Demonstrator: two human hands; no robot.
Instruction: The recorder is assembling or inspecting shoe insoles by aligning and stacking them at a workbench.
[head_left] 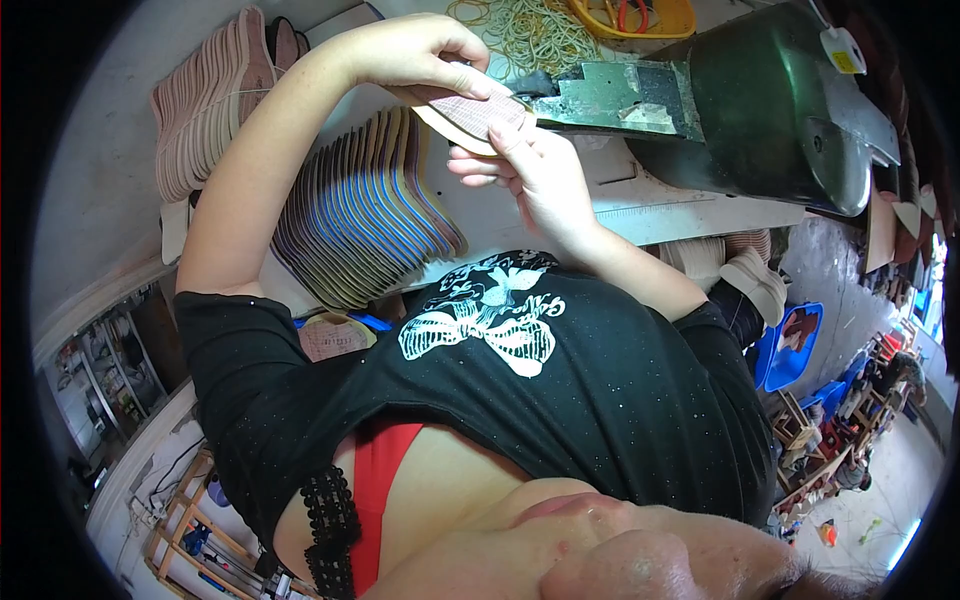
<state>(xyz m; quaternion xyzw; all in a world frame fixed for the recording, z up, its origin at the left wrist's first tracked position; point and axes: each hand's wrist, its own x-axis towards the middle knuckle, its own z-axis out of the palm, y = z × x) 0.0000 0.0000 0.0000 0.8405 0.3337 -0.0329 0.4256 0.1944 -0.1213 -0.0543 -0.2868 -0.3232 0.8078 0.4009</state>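
A shoe insole (pixel 468 117) with a pinkish woven-looking face and a yellow edge is held between both my hands, beside the end of a green machine's arm (pixel 620 98). My left hand (pixel 428 55) bends over its far left side, thumb resting on top and fingers curled. From the right, my right hand (pixel 540 172) pinches the near right end, thumb on top and the other fingers partly below. The machine's tip and the insole's far edge meet closely; whether they touch I cannot tell.
Left of my hands stands a long row of insoles (pixel 365 215) with blue and yellow edges. Beyond my left arm is a tied stack of pale pink insoles (pixel 215 105). Tangled cords (pixel 530 35) and a yellow basket (pixel 655 22) lie at the back. A blue bin (pixel 790 350) stands right.
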